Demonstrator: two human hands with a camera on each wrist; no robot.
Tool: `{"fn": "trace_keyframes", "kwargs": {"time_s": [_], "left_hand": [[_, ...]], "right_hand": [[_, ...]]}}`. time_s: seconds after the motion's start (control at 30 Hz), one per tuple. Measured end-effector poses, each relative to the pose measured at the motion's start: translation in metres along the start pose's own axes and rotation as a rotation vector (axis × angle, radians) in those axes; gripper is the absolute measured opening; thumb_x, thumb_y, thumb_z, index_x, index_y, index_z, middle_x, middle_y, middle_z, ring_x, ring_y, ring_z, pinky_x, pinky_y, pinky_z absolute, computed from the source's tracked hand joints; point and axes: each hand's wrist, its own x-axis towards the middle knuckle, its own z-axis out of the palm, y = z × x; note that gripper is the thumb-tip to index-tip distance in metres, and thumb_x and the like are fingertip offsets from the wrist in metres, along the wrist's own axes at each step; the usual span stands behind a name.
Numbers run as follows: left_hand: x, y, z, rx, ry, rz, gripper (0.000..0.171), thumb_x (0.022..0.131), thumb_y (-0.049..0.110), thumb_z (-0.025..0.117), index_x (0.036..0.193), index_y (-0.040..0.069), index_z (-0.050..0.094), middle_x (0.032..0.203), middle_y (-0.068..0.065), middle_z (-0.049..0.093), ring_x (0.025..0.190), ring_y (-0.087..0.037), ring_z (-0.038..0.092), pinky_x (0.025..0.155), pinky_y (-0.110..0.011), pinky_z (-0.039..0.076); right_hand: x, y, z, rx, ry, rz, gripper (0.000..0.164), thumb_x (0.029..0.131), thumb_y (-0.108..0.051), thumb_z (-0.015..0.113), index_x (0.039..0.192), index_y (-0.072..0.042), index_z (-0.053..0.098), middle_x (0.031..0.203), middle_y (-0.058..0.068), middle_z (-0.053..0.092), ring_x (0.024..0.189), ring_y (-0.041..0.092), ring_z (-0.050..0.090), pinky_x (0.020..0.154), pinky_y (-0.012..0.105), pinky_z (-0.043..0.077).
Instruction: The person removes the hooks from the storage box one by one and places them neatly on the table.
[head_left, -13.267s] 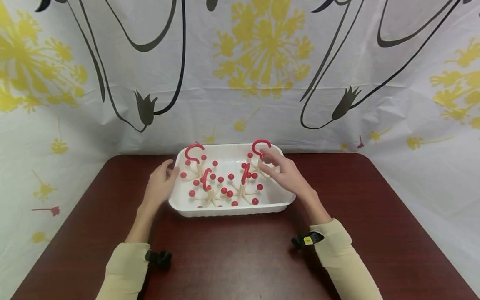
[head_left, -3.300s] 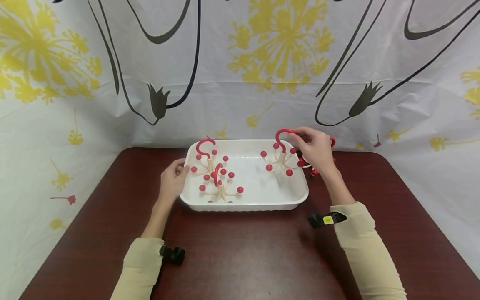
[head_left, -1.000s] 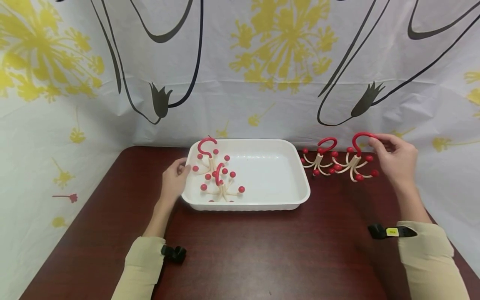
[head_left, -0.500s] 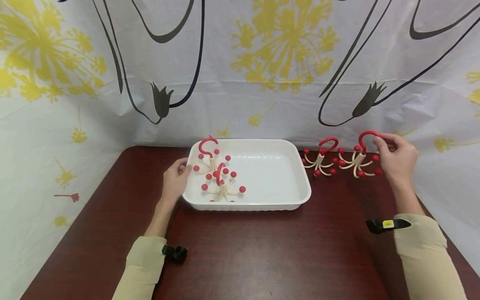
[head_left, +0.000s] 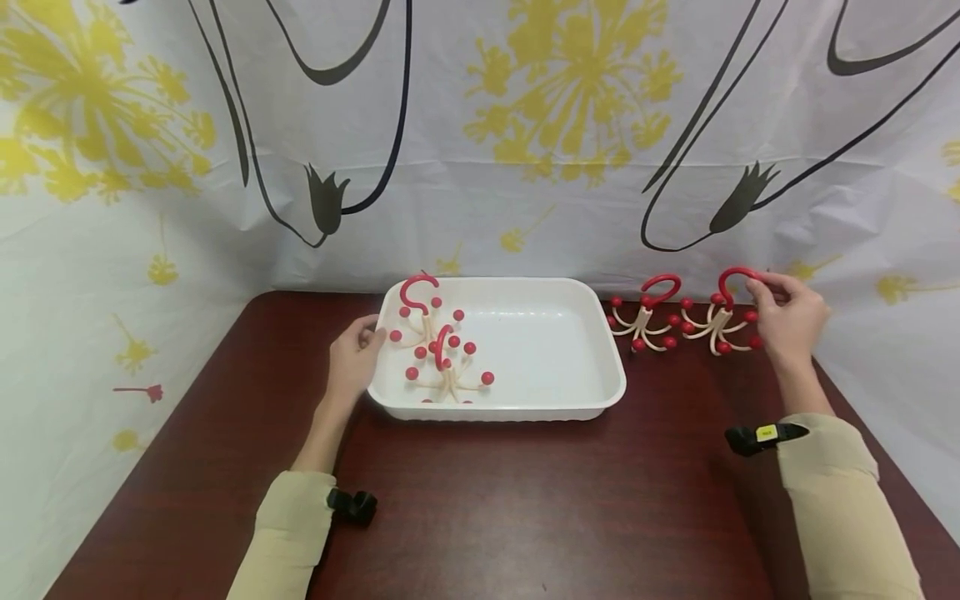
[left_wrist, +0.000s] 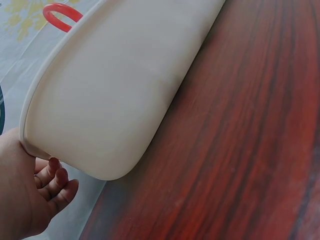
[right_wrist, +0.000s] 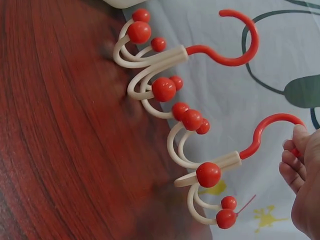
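My left hand (head_left: 352, 358) holds the left rim of a white plastic tray (head_left: 540, 408). In the left wrist view, its fingers curl at the tray's outer wall (left_wrist: 110, 90). Inside the tray's left part stand two multi-arm hook hangers, a rear one (head_left: 427, 323) and a front one (head_left: 448, 382), with red hooks, cream arms and red balls. My right hand (head_left: 791, 317) pinches the red hook tip of another hanger (head_left: 720, 321) at the table's back right; its arms touch the table. Left of that one, a fourth-type match, the same kind of hanger (right_wrist: 165, 55), stands beside the tray.
The dark red wooden table (head_left: 480, 508) extends in front of the tray and to both sides. A white cloth (head_left: 480, 225) with yellow and grey plant prints hangs right behind its back edge.
Two hangers have left the tray's right part and stand right of it. Over the last second my right hand lowered the second hanger, slightly right of the first. My left hand stays at the rim.
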Motion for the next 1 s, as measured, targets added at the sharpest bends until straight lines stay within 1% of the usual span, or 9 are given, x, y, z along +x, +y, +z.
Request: {"fn": "trace_keyframes", "kwargs": {"time_s": [0.13,0.3,0.47,0.67,0.77,0.87,1.0], "left_hand": [[0.001,-0.001,0.001,-0.014,0.006,0.023,0.035,0.103,0.018,0.058,0.133,0.001,0.062,0.094,-0.015,0.058,0.087,-0.025,0.055,0.069,-0.022,0.044],[0.0,0.0,0.001,-0.019,0.004,0.021,0.035,0.103,0.018,0.058,0.133,0.001,0.062,0.095,-0.015,0.059,0.088,-0.025,0.055,0.069,-0.021,0.044],[0.001,0.0,0.0,-0.021,0.007,0.026,0.035,0.103,0.018,0.058,0.133,0.0,0.062,0.094,-0.015,0.059,0.087,-0.025,0.055,0.069,-0.022,0.044],[0.001,-0.001,0.001,-0.017,0.004,0.015,0.035,0.103,0.019,0.058,0.133,0.001,0.062,0.095,-0.015,0.059,0.088,-0.025,0.055,0.069,-0.021,0.044],[0.001,-0.001,0.001,-0.017,0.005,0.014,0.035,0.103,0.018,0.058,0.133,0.001,0.062,0.095,-0.015,0.059,0.088,-0.025,0.055,0.07,-0.022,0.044],[0.001,-0.002,0.001,-0.011,0.004,0.016,0.034,0.103,0.018,0.057,0.133,0.001,0.062,0.095,-0.015,0.059,0.087,-0.025,0.055,0.07,-0.023,0.044],[0.001,-0.002,0.0,-0.005,0.004,0.017,0.035,0.103,0.019,0.057,0.133,0.001,0.062,0.094,-0.015,0.059,0.087,-0.025,0.055,0.07,-0.024,0.044]], "right_hand": [[0.001,0.007,0.001,-0.017,-0.008,0.033,0.032,0.094,-0.023,0.073,0.113,0.003,0.075,0.072,-0.036,0.049,0.063,-0.016,0.049,0.058,0.003,0.038],[0.003,0.013,0.0,0.018,-0.037,0.089,0.034,0.095,-0.023,0.072,0.117,0.003,0.073,0.072,-0.035,0.051,0.065,-0.015,0.053,0.059,0.004,0.041],[0.004,0.013,-0.004,0.041,-0.073,0.107,0.035,0.095,-0.023,0.071,0.118,0.003,0.072,0.072,-0.034,0.054,0.066,-0.013,0.057,0.059,0.004,0.043],[0.003,0.011,-0.007,0.031,-0.105,0.11,0.039,0.094,-0.027,0.073,0.121,0.0,0.072,0.074,-0.035,0.055,0.069,-0.013,0.057,0.062,0.004,0.042],[0.002,0.009,-0.009,0.041,-0.093,0.095,0.039,0.093,-0.028,0.074,0.119,0.002,0.072,0.075,-0.036,0.056,0.07,-0.014,0.055,0.063,0.004,0.041],[0.003,0.006,-0.011,0.088,-0.069,0.088,0.038,0.092,-0.025,0.075,0.116,0.004,0.072,0.076,-0.033,0.058,0.071,-0.012,0.057,0.064,0.005,0.042],[0.006,0.001,-0.013,0.121,-0.036,0.075,0.035,0.092,-0.025,0.075,0.113,0.003,0.073,0.078,-0.03,0.06,0.072,-0.01,0.059,0.065,0.006,0.042]]}}
